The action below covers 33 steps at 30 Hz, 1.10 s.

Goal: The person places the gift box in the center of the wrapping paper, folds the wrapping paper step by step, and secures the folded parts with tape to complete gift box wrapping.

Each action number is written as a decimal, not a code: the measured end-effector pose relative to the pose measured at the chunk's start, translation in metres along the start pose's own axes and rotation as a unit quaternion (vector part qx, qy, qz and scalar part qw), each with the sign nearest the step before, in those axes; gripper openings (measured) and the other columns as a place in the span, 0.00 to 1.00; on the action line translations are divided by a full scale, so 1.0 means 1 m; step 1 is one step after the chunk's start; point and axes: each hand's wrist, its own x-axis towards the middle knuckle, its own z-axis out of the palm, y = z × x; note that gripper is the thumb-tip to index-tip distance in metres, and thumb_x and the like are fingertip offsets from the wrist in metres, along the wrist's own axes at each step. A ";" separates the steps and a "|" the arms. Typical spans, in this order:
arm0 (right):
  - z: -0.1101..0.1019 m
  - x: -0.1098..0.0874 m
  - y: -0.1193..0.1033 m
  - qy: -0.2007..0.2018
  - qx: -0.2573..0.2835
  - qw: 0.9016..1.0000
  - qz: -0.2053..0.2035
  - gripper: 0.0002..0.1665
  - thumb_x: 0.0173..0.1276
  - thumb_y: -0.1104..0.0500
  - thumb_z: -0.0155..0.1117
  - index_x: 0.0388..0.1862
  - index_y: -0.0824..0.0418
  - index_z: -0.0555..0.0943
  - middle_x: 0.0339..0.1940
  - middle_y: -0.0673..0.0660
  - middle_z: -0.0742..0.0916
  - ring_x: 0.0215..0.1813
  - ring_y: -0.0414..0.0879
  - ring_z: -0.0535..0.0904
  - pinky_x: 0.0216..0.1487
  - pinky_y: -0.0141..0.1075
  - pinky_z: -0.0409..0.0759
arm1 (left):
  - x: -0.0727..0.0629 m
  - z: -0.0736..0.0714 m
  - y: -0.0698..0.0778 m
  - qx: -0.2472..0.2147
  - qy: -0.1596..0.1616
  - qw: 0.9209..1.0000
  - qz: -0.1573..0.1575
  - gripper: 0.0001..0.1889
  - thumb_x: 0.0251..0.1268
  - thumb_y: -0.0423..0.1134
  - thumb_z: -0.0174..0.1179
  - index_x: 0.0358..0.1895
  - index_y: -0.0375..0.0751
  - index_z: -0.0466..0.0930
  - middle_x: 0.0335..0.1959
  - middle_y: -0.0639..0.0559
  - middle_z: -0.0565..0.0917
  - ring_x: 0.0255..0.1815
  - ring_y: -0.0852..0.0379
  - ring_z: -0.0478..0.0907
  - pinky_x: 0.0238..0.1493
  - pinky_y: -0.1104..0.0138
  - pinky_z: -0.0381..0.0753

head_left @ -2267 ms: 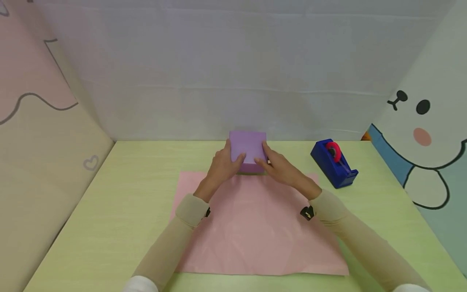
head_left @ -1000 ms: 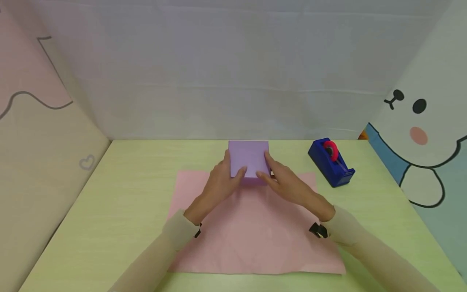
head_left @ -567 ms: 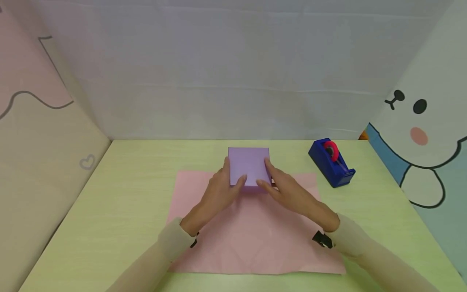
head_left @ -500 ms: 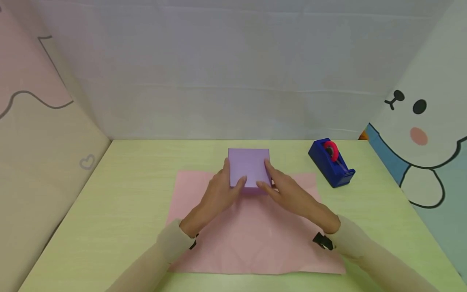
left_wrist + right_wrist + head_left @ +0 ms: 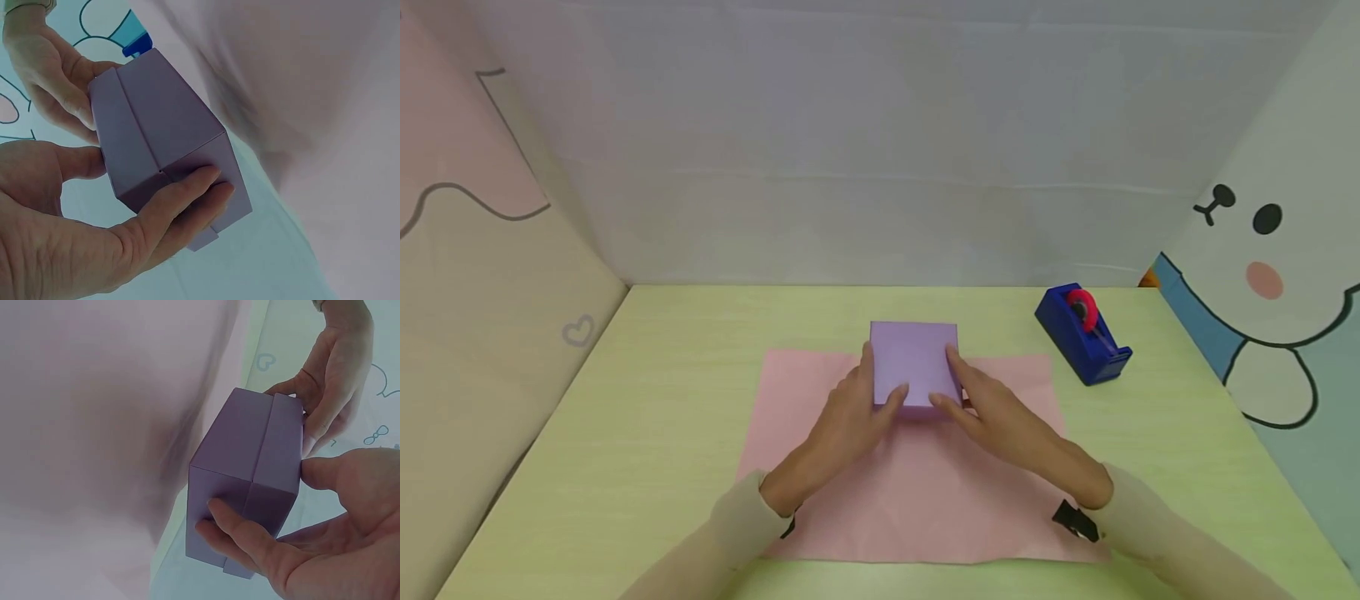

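A purple lidded box (image 5: 915,365) is held between both hands over the far half of a pink sheet of paper (image 5: 917,500). My left hand (image 5: 850,412) grips its left side, thumb at the near top edge and fingers along the side wall. On the opposite side my right hand (image 5: 1003,417) grips it the same way. In the left wrist view the seam between lid and base runs along the box (image 5: 169,106), with fingertips on its end wall. The right wrist view has the other end of the box (image 5: 244,450) under the right fingers.
A blue tape dispenser (image 5: 1082,335) with a red-cored roll stands at the back right of the light wooden table (image 5: 647,417). A pale cloth wall (image 5: 880,150) rises behind the table, and printed panels flank both sides.
Both hands have drawn the box toward the person, from beyond the paper's far edge to over its far part. Paper and tape dispenser stay in place.
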 end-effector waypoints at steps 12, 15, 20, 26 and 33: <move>-0.001 -0.016 -0.007 -0.007 0.003 1.000 0.006 0.45 0.81 0.51 0.58 0.80 0.76 0.51 0.79 0.73 0.64 0.68 0.60 0.77 0.59 0.48 0.81 | -0.016 0.001 0.003 -0.005 0.002 1.000 0.020 0.42 0.75 0.40 0.61 0.77 0.16 0.47 0.58 0.23 0.77 0.54 0.36 0.82 0.50 0.48 0.84; 0.000 -0.018 -0.009 -0.012 0.006 1.000 0.015 0.46 0.80 0.49 0.58 0.81 0.74 0.51 0.80 0.72 0.63 0.68 0.59 0.77 0.59 0.48 0.81 | -0.021 0.001 0.004 -0.009 -0.001 1.000 0.022 0.43 0.76 0.40 0.61 0.77 0.16 0.46 0.61 0.23 0.76 0.57 0.36 0.81 0.52 0.48 0.83; 0.003 -0.020 -0.010 -0.018 0.006 1.000 0.021 0.47 0.80 0.47 0.58 0.82 0.73 0.51 0.80 0.70 0.63 0.65 0.55 0.80 0.59 0.46 0.81 | -0.028 0.000 0.003 -0.015 -0.005 1.000 0.024 0.43 0.76 0.40 0.61 0.77 0.17 0.44 0.62 0.24 0.76 0.59 0.37 0.80 0.53 0.48 0.83; 0.008 -0.025 -0.012 -0.017 -0.001 1.000 0.018 0.46 0.80 0.48 0.58 0.81 0.73 0.51 0.79 0.71 0.65 0.64 0.55 0.80 0.58 0.47 0.82 | -0.034 -0.001 0.003 -0.010 -0.010 1.000 0.016 0.44 0.76 0.42 0.61 0.78 0.19 0.45 0.61 0.25 0.77 0.59 0.37 0.80 0.53 0.48 0.83; 0.013 -0.034 -0.015 -0.022 -0.002 1.000 0.021 0.46 0.81 0.45 0.56 0.82 0.72 0.52 0.78 0.70 0.67 0.63 0.52 0.80 0.59 0.47 0.81 | -0.043 -0.001 0.004 -0.011 -0.018 1.000 0.011 0.43 0.76 0.41 0.61 0.78 0.20 0.45 0.60 0.27 0.78 0.57 0.39 0.81 0.52 0.49 0.83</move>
